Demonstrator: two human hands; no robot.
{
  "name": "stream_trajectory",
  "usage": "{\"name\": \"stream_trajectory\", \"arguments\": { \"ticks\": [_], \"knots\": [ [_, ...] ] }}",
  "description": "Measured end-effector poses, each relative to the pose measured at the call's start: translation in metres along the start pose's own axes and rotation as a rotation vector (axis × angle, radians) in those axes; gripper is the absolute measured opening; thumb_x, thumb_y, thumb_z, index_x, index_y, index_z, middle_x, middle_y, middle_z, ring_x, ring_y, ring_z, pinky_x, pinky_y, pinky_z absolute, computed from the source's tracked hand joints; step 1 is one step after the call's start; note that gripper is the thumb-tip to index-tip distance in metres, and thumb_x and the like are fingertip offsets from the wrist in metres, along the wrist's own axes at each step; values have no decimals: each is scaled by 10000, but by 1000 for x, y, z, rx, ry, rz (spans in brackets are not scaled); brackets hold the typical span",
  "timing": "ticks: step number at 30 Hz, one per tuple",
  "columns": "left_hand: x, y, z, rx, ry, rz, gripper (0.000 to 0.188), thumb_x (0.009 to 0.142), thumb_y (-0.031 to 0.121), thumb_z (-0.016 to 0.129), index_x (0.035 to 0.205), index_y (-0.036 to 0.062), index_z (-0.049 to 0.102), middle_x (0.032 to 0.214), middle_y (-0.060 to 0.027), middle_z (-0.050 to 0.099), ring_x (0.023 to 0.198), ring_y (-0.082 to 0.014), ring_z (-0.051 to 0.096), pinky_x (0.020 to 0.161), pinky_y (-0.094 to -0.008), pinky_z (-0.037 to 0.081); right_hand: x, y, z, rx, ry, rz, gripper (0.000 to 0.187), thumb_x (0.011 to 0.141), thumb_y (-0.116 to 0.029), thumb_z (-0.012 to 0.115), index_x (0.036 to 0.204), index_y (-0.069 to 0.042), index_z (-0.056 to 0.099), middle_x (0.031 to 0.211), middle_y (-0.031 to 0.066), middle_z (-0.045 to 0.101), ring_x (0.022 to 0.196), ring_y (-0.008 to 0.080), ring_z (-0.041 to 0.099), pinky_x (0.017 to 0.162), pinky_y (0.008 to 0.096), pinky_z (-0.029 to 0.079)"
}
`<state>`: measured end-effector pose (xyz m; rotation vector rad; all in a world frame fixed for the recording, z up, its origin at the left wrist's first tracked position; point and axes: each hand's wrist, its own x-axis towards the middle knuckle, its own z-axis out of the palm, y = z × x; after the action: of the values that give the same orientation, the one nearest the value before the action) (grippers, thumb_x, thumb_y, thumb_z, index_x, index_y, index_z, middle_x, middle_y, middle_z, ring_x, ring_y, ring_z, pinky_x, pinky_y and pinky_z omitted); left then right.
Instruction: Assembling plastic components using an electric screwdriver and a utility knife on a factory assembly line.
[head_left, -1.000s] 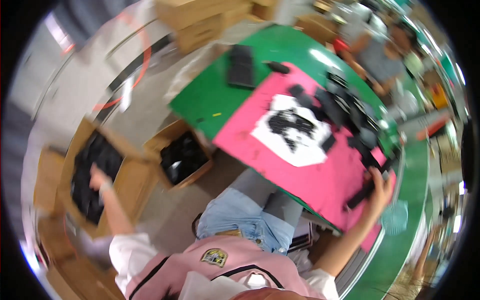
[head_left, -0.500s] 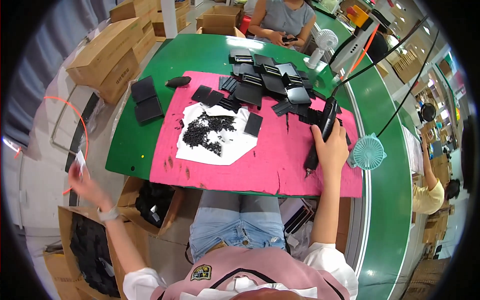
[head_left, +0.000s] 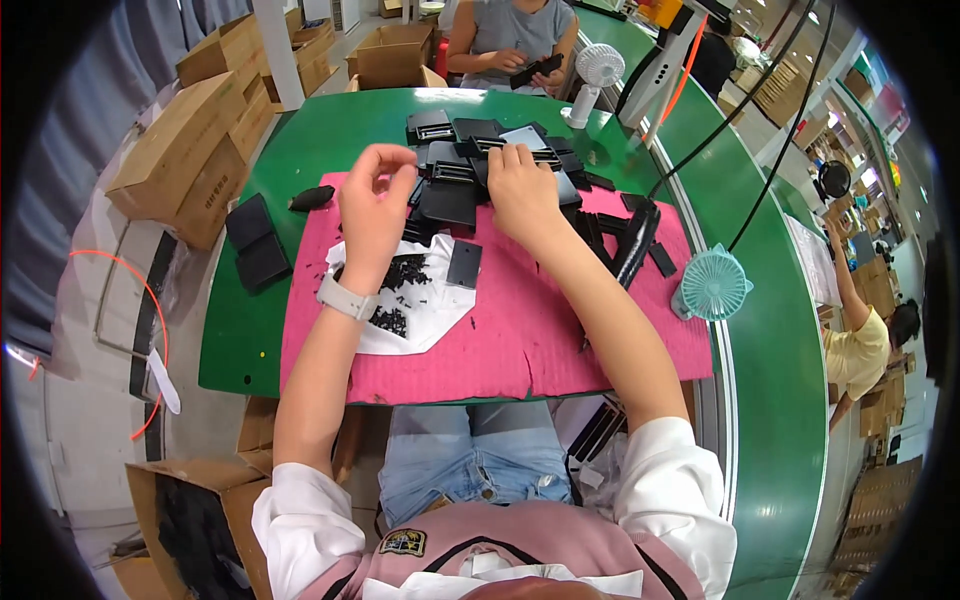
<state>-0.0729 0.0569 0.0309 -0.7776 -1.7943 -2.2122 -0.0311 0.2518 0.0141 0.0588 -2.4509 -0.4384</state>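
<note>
My right hand [head_left: 522, 192] reaches over a pile of black plastic housings with its fingers bent onto a slotted black housing [head_left: 545, 154]. Left of the pile, my left hand [head_left: 376, 205] is raised with curled fingers and a gap at the thumb; I see nothing in it. Below it, a white sheet [head_left: 440, 325] carries many small black screw-like bits [head_left: 390, 320] and a flat dark plate [head_left: 464, 264]. On the pink mat [head_left: 500, 365], a black electric screwdriver [head_left: 637, 243] lies to the right, partly hidden by my right forearm.
A teal round fan [head_left: 714, 284] stands at the right, a white fan [head_left: 599, 68] behind the pile. Two black panels [head_left: 257, 245] lie on the green table's left side. An open carton [head_left: 200, 480] stands below left. Across the table, a person [head_left: 515, 45] handles a black piece.
My right hand has let go of the screwdriver and moved to the pile. My left hand has left the white strip by the orange cord and come over the table. The view has shifted.
</note>
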Motion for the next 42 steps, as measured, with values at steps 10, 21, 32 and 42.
{"name": "stream_trajectory", "arguments": {
  "ticks": [10,21,32,42],
  "knots": [
    [-22,24,-10,-273,-258,-614,434,980,335,506,1267,10,489,981,-106,643,783,-139,635,657,-255,510,-1,-22,-64,178,188,-119,232,738,-109,607,957,-35,596,923,85,625,838,243,656,501,291,530],
    [-40,14,-5,-529,-90,-722,417,941,402,554,1107,21,512,865,-99,640,722,-172,662,622,-333,571,-40,-36,-75,320,383,-255,310,718,-105,626,1023,-68,667,985,113,670,909,266,670,698,339,550],
    [-32,10,-22,-506,-51,-700,283,915,319,605,1010,52,609,918,-50,660,787,-149,660,633,-311,554,-30,-41,-89,628,259,-314,303,696,-61,693,997,-83,663,1038,82,657,999,276,637,753,373,529],
    [-20,7,-28,-200,64,-267,235,881,219,684,991,13,656,857,3,635,710,-54,571,598,-233,490,-45,-68,-53,379,-264,176,472,747,-393,710,932,13,556,726,191,620,598,311,642,502,408,486]
  ]
}}
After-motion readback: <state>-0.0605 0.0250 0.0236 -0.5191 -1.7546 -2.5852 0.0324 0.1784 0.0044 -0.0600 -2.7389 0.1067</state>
